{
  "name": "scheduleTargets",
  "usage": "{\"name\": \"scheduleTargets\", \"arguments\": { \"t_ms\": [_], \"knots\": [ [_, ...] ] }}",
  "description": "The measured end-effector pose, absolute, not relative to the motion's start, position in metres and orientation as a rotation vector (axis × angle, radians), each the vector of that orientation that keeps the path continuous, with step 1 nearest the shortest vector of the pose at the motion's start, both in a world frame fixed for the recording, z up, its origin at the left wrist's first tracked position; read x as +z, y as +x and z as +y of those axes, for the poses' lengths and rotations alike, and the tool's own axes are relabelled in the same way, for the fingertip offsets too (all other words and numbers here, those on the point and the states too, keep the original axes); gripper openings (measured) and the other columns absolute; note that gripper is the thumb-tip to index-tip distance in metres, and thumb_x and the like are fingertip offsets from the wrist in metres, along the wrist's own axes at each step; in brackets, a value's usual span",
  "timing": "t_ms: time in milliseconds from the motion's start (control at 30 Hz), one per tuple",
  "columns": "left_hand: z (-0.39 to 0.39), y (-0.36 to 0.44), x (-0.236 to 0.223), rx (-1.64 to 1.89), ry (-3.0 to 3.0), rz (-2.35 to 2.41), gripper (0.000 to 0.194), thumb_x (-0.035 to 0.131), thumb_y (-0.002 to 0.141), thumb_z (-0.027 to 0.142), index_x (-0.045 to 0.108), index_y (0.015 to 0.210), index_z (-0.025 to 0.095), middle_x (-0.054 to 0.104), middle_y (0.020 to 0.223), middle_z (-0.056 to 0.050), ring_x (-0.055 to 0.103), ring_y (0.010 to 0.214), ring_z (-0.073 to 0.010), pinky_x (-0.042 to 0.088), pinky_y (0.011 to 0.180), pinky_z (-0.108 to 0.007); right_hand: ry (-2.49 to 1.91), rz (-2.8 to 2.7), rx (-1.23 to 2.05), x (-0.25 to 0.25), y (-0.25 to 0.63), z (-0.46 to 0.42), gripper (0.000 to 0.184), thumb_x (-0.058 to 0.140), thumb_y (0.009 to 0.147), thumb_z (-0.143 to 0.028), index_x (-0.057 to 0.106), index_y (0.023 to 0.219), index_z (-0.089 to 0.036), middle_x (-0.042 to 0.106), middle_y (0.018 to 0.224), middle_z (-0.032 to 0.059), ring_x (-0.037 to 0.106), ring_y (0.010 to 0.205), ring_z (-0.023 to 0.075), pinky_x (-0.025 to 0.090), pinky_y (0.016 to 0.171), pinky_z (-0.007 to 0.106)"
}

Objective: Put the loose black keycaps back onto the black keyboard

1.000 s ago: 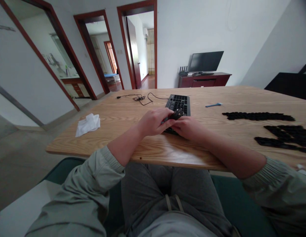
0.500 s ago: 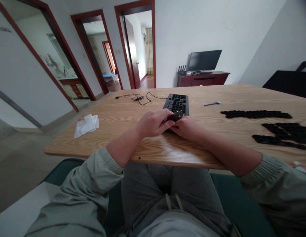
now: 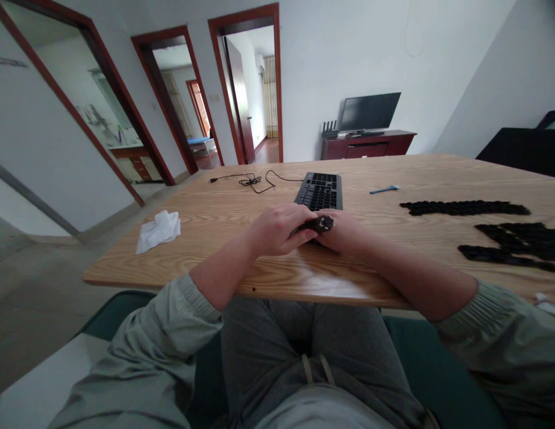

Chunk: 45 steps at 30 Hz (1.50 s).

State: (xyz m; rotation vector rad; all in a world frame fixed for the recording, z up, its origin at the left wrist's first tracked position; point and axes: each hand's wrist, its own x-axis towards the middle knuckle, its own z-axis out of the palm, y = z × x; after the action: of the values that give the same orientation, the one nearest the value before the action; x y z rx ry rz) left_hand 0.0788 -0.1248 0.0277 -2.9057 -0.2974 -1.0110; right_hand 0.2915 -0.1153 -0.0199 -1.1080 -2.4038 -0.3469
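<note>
Head camera: one small dark object [image 3: 316, 225], its exact kind unclear, sat above the near end of a keyboard [image 3: 321, 190], pinched between the thumb and fingers of the left hand [image 3: 276, 229]. The right hand [image 3: 344, 229] lay against it, fingers hidden, so whether it gripped anything could not be told; the two hands seemed pressed together to steady the piece. The one keyboard lay end-on to the person, perhaps for easy reach, its single cable [image 3: 249, 180] looped off to the left, apparently out of the way. On the wooden table [image 3: 205, 223], one blue brush-like tool [image 3: 383, 190] and at least three black strips [image 3: 465, 207] lay to the right, one crumpled white cloth [image 3: 158, 229] to the left.
</note>
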Motion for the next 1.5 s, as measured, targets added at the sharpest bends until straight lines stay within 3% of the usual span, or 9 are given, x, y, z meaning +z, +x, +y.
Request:
{"name": "scheduleTargets", "arguments": {
  "t_ms": [200, 500, 700, 867, 1100, 1300, 1400, 1500],
  "knots": [
    [-0.124, 0.078, 0.029, -0.974, -2.948, -0.278, 0.021, 0.047, 0.094, 0.032, 0.058, 0.102, 0.016, 0.069, 0.095, -0.010, 0.063, 0.088, -0.0186, 0.047, 0.079, -0.032, -1.082, -2.410, -0.350, -0.016, 0.292, -0.125, 0.015, 0.055, 0.090, -0.022, 0.070, 0.088, -0.019, 0.070, 0.085, 0.0072, 0.063, 0.079, 0.0197, 0.047, 0.071, 0.029],
    [-0.125, 0.072, 0.031, -0.932, -3.037, -0.252, 0.020, 0.047, 0.092, 0.031, 0.059, 0.100, 0.017, 0.068, 0.092, -0.009, 0.062, 0.085, -0.0185, 0.047, 0.077, -0.032, -1.054, -2.453, -0.309, -0.010, 0.286, -0.131, 0.022, 0.052, 0.087, -0.012, 0.068, 0.072, -0.018, 0.068, 0.076, 0.0061, 0.062, 0.070, 0.0167, 0.043, 0.066, 0.027],
    [-0.123, 0.070, 0.032, -1.022, -3.032, -0.330, 0.020, 0.050, 0.091, 0.029, 0.059, 0.103, 0.016, 0.066, 0.091, -0.008, 0.062, 0.083, -0.0167, 0.048, 0.076, -0.030, -1.095, -2.405, -0.229, -0.001, 0.285, -0.145, 0.019, 0.055, 0.088, -0.027, 0.070, 0.093, -0.017, 0.071, 0.088, 0.0077, 0.064, 0.074, 0.0191, 0.044, 0.068, 0.029],
    [-0.118, 0.076, 0.025, -1.081, -3.044, -0.450, 0.025, 0.057, 0.089, 0.032, 0.060, 0.109, 0.017, 0.068, 0.094, -0.006, 0.063, 0.080, -0.0142, 0.050, 0.075, -0.028, -1.088, -2.254, -0.009, 0.009, 0.285, -0.153, 0.031, 0.062, 0.082, -0.037, 0.069, 0.105, -0.018, 0.073, 0.093, 0.0077, 0.066, 0.079, 0.0219, 0.046, 0.069, 0.029],
    [-0.107, 0.080, 0.016, -1.334, -3.081, -0.719, 0.035, 0.068, 0.081, 0.040, 0.058, 0.105, 0.016, 0.065, 0.088, -0.003, 0.061, 0.071, -0.0104, 0.050, 0.065, -0.023, -1.015, -2.086, 0.297, 0.009, 0.284, -0.142, 0.032, 0.059, 0.087, -0.033, 0.070, 0.115, -0.021, 0.074, 0.105, 0.0067, 0.069, 0.092, 0.0232, 0.053, 0.081, 0.035],
    [-0.087, 0.074, 0.013, -1.228, -2.882, -1.202, 0.039, 0.065, 0.082, 0.041, 0.058, 0.112, 0.017, 0.068, 0.103, -0.007, 0.062, 0.077, -0.0142, 0.051, 0.069, -0.029, -1.213, -1.604, 0.562, 0.006, 0.320, -0.118, 0.027, 0.065, 0.081, -0.038, 0.072, 0.102, -0.021, 0.073, 0.090, 0.0091, 0.068, 0.074, 0.0226, 0.056, 0.063, 0.036],
    [-0.074, 0.073, 0.005, -1.038, -2.892, -1.562, 0.050, 0.060, 0.084, 0.047, 0.054, 0.122, 0.015, 0.071, 0.096, -0.008, 0.066, 0.076, -0.0178, 0.051, 0.066, -0.030, -1.217, -1.386, 0.741, 0.000, 0.345, -0.100, 0.020, 0.067, 0.079, -0.036, 0.070, 0.092, -0.021, 0.073, 0.089, 0.0107, 0.069, 0.075, 0.0234, 0.056, 0.058, 0.035],
    [-0.065, 0.073, -0.003, -0.949, -2.976, -1.625, 0.054, 0.057, 0.085, 0.051, 0.052, 0.125, 0.015, 0.072, 0.087, -0.006, 0.068, 0.072, -0.0184, 0.049, 0.059, -0.028, -1.205, -1.250, 0.922, -0.007, 0.358, -0.087, 0.020, 0.061, 0.082, -0.040, 0.065, 0.088, -0.021, 0.073, 0.093, 0.0118, 0.070, 0.076, 0.0236, 0.055, 0.055, 0.034]
  ]
}}
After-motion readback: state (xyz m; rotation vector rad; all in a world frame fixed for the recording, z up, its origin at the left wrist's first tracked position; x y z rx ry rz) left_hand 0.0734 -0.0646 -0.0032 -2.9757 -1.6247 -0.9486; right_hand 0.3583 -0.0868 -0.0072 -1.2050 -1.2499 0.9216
